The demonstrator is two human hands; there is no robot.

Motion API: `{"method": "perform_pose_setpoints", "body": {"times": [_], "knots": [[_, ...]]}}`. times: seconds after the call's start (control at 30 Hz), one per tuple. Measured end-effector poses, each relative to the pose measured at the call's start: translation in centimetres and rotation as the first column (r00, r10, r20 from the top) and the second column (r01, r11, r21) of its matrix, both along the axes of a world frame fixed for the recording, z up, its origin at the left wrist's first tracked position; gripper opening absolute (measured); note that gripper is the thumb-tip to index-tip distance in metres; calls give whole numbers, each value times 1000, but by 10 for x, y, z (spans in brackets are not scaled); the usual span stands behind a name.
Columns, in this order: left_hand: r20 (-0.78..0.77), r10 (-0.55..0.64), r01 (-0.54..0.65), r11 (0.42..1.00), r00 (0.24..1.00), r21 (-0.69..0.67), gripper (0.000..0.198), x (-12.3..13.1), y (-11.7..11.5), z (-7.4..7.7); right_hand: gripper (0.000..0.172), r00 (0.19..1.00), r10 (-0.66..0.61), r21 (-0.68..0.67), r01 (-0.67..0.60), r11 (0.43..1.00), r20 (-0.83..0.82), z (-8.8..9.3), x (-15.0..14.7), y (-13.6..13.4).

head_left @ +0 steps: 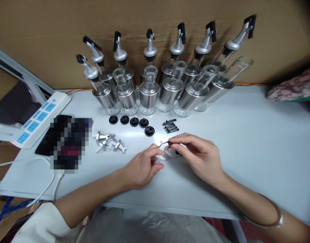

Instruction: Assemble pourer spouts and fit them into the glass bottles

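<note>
My left hand [142,165] is closed around a silver pourer spout [162,156], its narrow end pointing up and to the right. Against that end, my right hand [202,155] pinches a small black flap [169,143], mostly hidden by the fingertips. Behind my hands lie several loose black flaps [171,126] in a small pile. Several black round stoppers [144,123] form a rough row on the table. To the left of my left hand, more silver spouts [109,141] lie heaped together. Another black part [178,153] shows partly beneath my right hand.
Glass-and-steel bottles [149,96] stand in two rows along the cardboard wall [134,20]; the back ones carry pourers, several front ones have bare necks. A power strip [41,118], a phone [53,135] and white cables occupy the left. A patterned cloth item [294,84] sits far right.
</note>
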State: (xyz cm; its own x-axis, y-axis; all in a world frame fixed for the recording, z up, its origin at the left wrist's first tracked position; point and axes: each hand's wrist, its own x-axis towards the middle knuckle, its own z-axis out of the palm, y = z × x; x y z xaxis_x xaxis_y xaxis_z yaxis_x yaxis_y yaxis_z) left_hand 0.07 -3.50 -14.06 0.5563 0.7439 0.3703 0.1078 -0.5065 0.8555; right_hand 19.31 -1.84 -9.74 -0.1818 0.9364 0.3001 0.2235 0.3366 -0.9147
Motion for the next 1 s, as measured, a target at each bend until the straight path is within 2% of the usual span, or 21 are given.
{"method": "perform_pose_setpoints", "body": {"times": [0.1, 0.27, 0.47, 0.73, 1.0], "knots": [[-5, 11, -11, 1000, 1000, 25, 21, 0, 0, 2, 6, 999, -35, -60, 33, 998, -27, 0, -2, 1], [-45, 42, -37, 993, 998, 110, 22, 1, 0, 7, 14, 999, -7, 16, 7, 1000, -38, -3, -2, 2], [-206, 44, -36, 998, 978, 42, 12, 2, -2, 13, 20, 996, 78, 80, -74, 994, -37, -4, -3, -3], [-67, 69, -56, 984, 995, 168, 23, 1, 1, 9, 18, 992, 113, 139, -120, 983, 55, -2, -1, -5], [-108, 105, -85, 980, 989, 177, 25, 0, -1, 12, 6, 986, 79, 73, -90, 993, 146, -2, -2, -2]]}}
